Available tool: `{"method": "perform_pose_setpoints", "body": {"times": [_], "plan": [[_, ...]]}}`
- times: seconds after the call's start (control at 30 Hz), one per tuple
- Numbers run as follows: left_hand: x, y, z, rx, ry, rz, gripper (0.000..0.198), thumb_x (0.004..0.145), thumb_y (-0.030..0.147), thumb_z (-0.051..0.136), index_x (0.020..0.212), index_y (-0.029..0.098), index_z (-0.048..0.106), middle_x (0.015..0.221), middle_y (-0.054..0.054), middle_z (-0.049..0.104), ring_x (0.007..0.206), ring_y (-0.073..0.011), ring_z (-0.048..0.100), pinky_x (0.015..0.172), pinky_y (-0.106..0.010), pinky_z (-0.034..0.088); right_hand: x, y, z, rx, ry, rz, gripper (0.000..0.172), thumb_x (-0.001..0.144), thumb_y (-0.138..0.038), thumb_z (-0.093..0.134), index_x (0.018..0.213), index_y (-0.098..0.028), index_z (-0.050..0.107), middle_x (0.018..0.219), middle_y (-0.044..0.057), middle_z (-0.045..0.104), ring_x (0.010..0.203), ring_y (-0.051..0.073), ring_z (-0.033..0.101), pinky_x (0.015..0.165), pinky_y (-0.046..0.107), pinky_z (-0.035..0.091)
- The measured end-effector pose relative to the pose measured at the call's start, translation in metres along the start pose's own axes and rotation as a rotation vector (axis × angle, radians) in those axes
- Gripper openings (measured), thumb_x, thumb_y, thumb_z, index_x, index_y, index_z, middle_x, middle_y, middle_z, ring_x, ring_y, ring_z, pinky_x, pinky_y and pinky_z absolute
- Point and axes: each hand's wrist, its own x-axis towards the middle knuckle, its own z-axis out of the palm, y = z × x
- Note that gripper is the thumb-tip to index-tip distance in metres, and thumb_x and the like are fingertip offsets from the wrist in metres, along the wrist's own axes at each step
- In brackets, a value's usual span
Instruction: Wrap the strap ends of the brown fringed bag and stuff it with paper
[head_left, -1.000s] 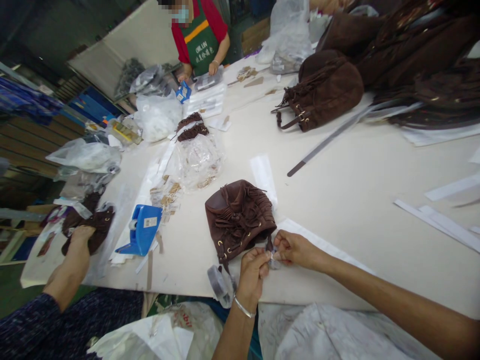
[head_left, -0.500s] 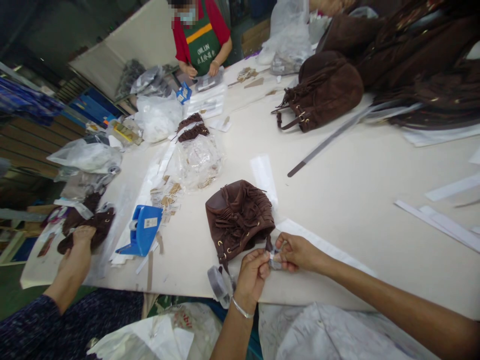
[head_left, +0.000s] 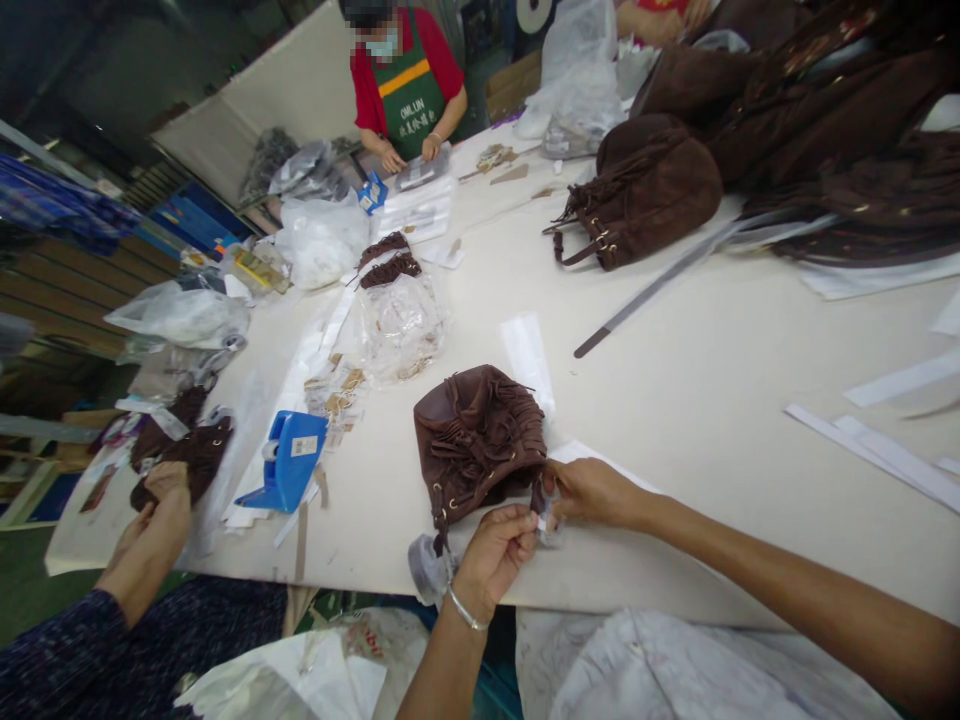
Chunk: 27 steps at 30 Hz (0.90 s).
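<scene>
A brown fringed bag (head_left: 484,425) with gold eyelets lies at the table's near edge. My left hand (head_left: 501,545), a silver bangle on its wrist, is closed at the bag's strap (head_left: 536,497), pinching its lower end. Against the same strap my right hand (head_left: 589,492) is closed from the other side, thumb and fingers bent round it. Greyish see-through plastic wrap (head_left: 551,532) shows around the strap's end, below my right fingers. A roll of grey plastic film (head_left: 427,568) stands left of my left hand, under the bag's other strap end.
A blue tape dispenser (head_left: 289,460) stands left of the bag, near scattered tags (head_left: 341,395). At far left a co-worker's hands (head_left: 154,520) handle another brown bag (head_left: 202,455). Across the table another person (head_left: 412,95) works. More brown bags (head_left: 637,190) lie at back right.
My right hand has moved up and left, closer onto the strap near the bag. My left hand has shifted slightly left and down. The co-worker's hands at left have moved slightly right.
</scene>
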Motion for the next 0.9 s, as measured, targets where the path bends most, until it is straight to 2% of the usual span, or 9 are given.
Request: {"method": "perform_pose_setpoints", "body": {"times": [0.07, 0.17, 0.3, 0.4, 0.5, 0.6, 0.7, 0.77, 0.9], "plan": [[-0.003, -0.001, 0.001, 0.034, 0.017, 0.014, 0.023, 0.064, 0.023, 0.078, 0.069, 0.008, 0.062, 0.056, 0.002, 0.052, 0.045, -0.0014, 0.043, 0.044, -0.013, 0.029, -0.003, -0.001, -0.002, -0.138, 0.025, -0.094, 0.045, 0.067, -0.054, 0.072, 0.092, -0.019, 0.058, 0.078, 0.006, 0.068, 0.074, 0.023, 0.063, 0.06, 0.026, 0.036], [-0.008, -0.008, 0.007, 0.153, 0.123, 0.116, 0.022, 0.068, 0.027, 0.075, 0.071, 0.01, 0.061, 0.048, 0.002, 0.053, 0.04, -0.0046, 0.044, 0.042, -0.016, 0.03, -0.017, 0.0, 0.004, -0.125, 0.032, -0.085, 0.034, 0.079, -0.045, 0.062, 0.1, -0.02, 0.057, 0.073, 0.004, 0.066, 0.069, 0.021, 0.062, 0.06, 0.027, 0.036], [-0.015, -0.029, 0.028, 0.51, 0.421, 0.347, 0.019, 0.076, 0.031, 0.065, 0.086, 0.015, 0.06, 0.048, 0.003, 0.055, 0.034, -0.0099, 0.043, 0.039, -0.022, 0.031, -0.042, 0.006, 0.022, 0.248, 0.087, 0.073, 0.023, 0.086, -0.035, 0.051, 0.103, -0.021, 0.05, 0.069, -0.001, 0.062, 0.063, 0.016, 0.058, 0.06, 0.026, 0.041], [-0.024, -0.051, 0.048, 0.833, 0.501, 0.591, 0.027, 0.082, 0.024, 0.058, 0.108, 0.02, 0.062, 0.088, -0.009, 0.07, 0.068, -0.0206, 0.065, 0.059, -0.029, 0.048, -0.051, 0.01, 0.041, 0.616, 0.073, 0.19, 0.035, 0.085, -0.049, 0.05, 0.105, -0.021, 0.047, 0.075, 0.0, 0.062, 0.065, 0.016, 0.06, 0.058, 0.026, 0.046], [-0.038, -0.069, 0.058, 1.106, 0.47, 0.732, 0.042, 0.083, 0.017, 0.053, 0.124, 0.024, 0.056, 0.132, -0.015, 0.055, 0.106, -0.0295, 0.061, 0.083, -0.039, 0.05, -0.052, 0.011, 0.053, 0.755, 0.085, 0.23, 0.046, 0.081, -0.054, 0.053, 0.111, -0.02, 0.044, 0.083, 0.003, 0.064, 0.073, 0.017, 0.063, 0.06, 0.027, 0.049], [-0.054, -0.072, 0.052, 1.123, 0.412, 0.789, 0.04, 0.088, 0.017, 0.045, 0.125, 0.026, 0.056, 0.131, -0.013, 0.057, 0.116, -0.0283, 0.056, 0.096, -0.042, 0.044, -0.054, 0.006, 0.049, 0.597, 0.109, 0.255, 0.039, 0.085, -0.048, 0.048, 0.111, -0.019, 0.046, 0.074, 0.001, 0.064, 0.066, 0.017, 0.063, 0.058, 0.027, 0.048], [-0.065, -0.062, 0.041, 1.071, 0.537, 0.856, 0.035, 0.09, 0.02, 0.043, 0.121, 0.026, 0.057, 0.124, -0.011, 0.06, 0.118, -0.0262, 0.052, 0.101, -0.042, 0.04, -0.059, 0.001, 0.035, 0.214, 0.183, 0.155, 0.026, 0.088, -0.038, 0.045, 0.105, -0.021, 0.054, 0.072, 0.001, 0.065, 0.066, 0.018, 0.062, 0.065, 0.03, 0.046], [-0.064, -0.054, 0.038, 1.152, 0.578, 0.889, 0.038, 0.087, 0.023, 0.05, 0.125, 0.024, 0.053, 0.128, -0.012, 0.056, 0.121, -0.0275, 0.049, 0.102, -0.043, 0.037, -0.059, -0.001, 0.026, 0.058, 0.206, 0.036, 0.026, 0.089, -0.031, 0.044, 0.109, -0.023, 0.058, 0.083, 0.003, 0.068, 0.076, 0.019, 0.064, 0.072, 0.03, 0.046], [-0.039, -0.051, 0.045, 1.362, 0.5, 0.88, 0.054, 0.078, 0.026, 0.065, 0.128, 0.02, 0.046, 0.127, -0.014, 0.054, 0.121, -0.0296, 0.046, 0.102, -0.046, 0.036, -0.047, -0.001, 0.017, -0.103, 0.124, -0.171, 0.032, 0.089, -0.022, 0.044, 0.117, -0.024, 0.06, 0.105, 0.006, 0.066, 0.091, 0.02, 0.064, 0.078, 0.029, 0.046]]}}
